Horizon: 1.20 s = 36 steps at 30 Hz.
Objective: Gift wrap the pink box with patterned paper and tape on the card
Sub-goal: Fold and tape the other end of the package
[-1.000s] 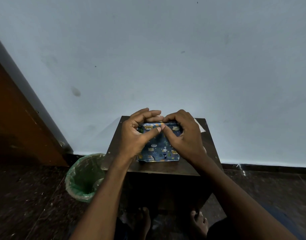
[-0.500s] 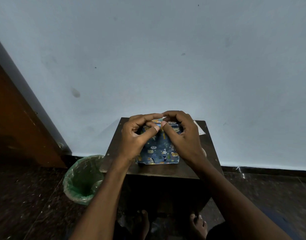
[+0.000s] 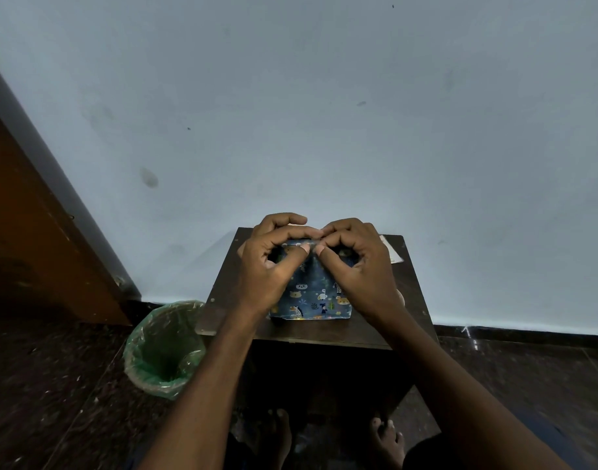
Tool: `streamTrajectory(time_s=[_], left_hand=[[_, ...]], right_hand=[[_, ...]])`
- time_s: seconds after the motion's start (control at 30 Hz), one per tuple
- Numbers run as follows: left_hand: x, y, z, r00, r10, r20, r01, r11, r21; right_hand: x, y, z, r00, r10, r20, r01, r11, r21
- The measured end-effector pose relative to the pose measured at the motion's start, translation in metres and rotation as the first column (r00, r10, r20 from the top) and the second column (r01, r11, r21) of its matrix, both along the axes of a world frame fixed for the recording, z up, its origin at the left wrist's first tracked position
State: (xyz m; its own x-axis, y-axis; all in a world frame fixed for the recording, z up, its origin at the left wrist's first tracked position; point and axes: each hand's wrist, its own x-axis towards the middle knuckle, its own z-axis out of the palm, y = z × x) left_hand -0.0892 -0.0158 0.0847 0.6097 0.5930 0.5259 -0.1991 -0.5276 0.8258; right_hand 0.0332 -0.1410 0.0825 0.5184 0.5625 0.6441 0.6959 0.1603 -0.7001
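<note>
The box, covered in blue paper printed with small animals (image 3: 316,295), lies on a small dark wooden table (image 3: 406,300). None of its pink surface shows. My left hand (image 3: 267,269) and my right hand (image 3: 358,269) both sit on the box's far half, thumbs meeting at the middle and fingers curled over the far edge, pinching the paper there. A pale card (image 3: 390,251) peeks out at the table's far right corner, mostly hidden by my right hand.
A bin lined with a green bag (image 3: 165,351) stands on the dark floor left of the table. A blue-grey wall rises right behind the table, and a brown wooden door (image 3: 36,232) is at the left. My bare feet show under the table.
Both hands stay on the far edge of the wrapped box. Thumbs and fingertips have drawn closer together at the middle, pinching the paper more tightly.
</note>
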Motion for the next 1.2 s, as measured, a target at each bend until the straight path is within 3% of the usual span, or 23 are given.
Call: streamTrajectory(time_s=[0.2, 0.43, 0.67, 0.87, 1.0, 1.2], left_hand=[[0.001, -0.003, -0.002, 0.998, 0.063, 0.014, -0.064, 0.995, 0.078], [0.0, -0.001, -0.003, 0.998, 0.06, 0.016, -0.061, 0.993, 0.1], [0.001, -0.007, 0.0, 0.997, 0.081, 0.002, -0.081, 0.993, 0.091], [0.003, -0.002, -0.003, 0.998, 0.017, 0.067, -0.02, 0.999, 0.043], [0.002, 0.001, -0.006, 0.999, 0.033, 0.023, -0.034, 0.998, 0.061], [0.002, -0.001, -0.003, 0.993, 0.075, -0.09, -0.064, 0.991, 0.121]], right_hand=[[0.005, -0.003, -0.006, 0.968, -0.132, 0.211, 0.144, 0.989, -0.042], [0.008, -0.002, -0.009, 0.973, -0.078, 0.215, 0.072, 0.997, 0.034], [0.006, -0.003, -0.007, 0.992, -0.042, 0.119, 0.039, 0.999, 0.03], [0.013, -0.003, -0.003, 0.979, -0.075, 0.19, 0.089, 0.994, -0.065], [0.013, -0.002, -0.003, 0.954, -0.122, 0.274, 0.147, 0.986, -0.074], [0.008, -0.006, 0.003, 0.987, -0.119, 0.109, 0.127, 0.99, -0.067]])
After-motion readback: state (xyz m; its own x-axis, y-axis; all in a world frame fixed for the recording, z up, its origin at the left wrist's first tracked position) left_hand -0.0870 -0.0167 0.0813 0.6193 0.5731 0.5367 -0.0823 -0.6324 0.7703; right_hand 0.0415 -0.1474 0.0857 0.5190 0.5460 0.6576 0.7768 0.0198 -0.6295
